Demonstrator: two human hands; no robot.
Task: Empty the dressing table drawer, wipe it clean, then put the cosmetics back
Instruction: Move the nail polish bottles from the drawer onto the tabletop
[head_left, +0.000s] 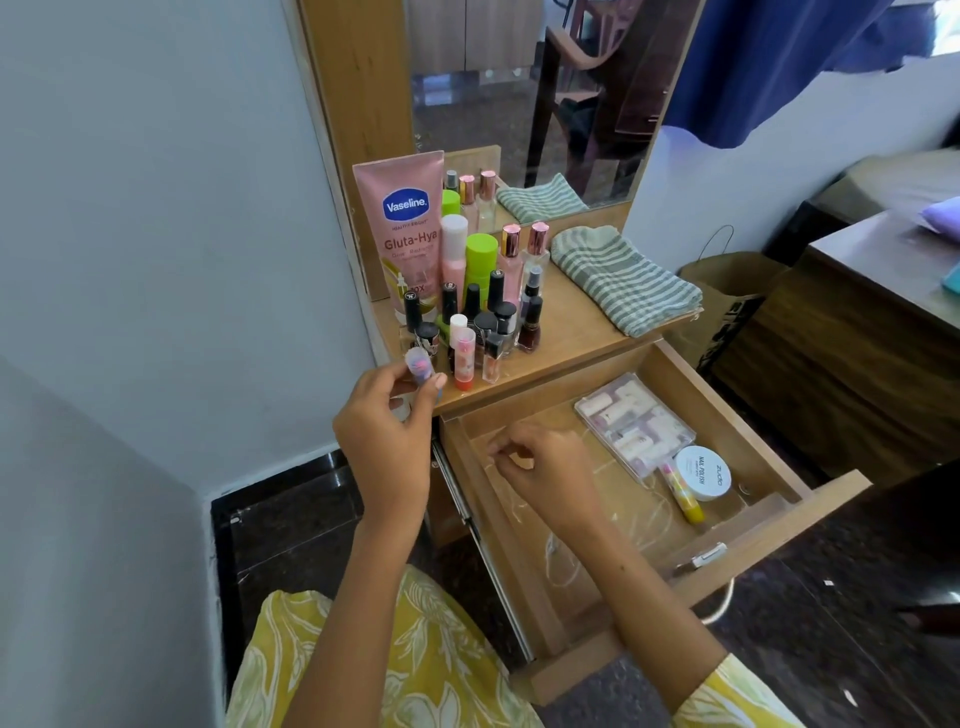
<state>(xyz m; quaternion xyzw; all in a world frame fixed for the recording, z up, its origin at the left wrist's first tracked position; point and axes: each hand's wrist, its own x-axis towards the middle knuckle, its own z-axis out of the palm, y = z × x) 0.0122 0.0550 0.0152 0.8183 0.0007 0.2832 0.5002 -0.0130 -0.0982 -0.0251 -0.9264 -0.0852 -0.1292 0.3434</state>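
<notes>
While the left hand (387, 415) pinches a small clear-capped balm tube (420, 366) at the wooden tabletop's (566, 343) edge, set it upright beside the bottles; the right hand (540, 470), fingers curled and seemingly empty, hovers inside the open wooden drawer (769, 452).

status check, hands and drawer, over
Left hand holding small tube at shelf edge. Right hand curled over open drawer, contents unclear. Clear case, white jar, yellow stick not yet removed.
</notes>
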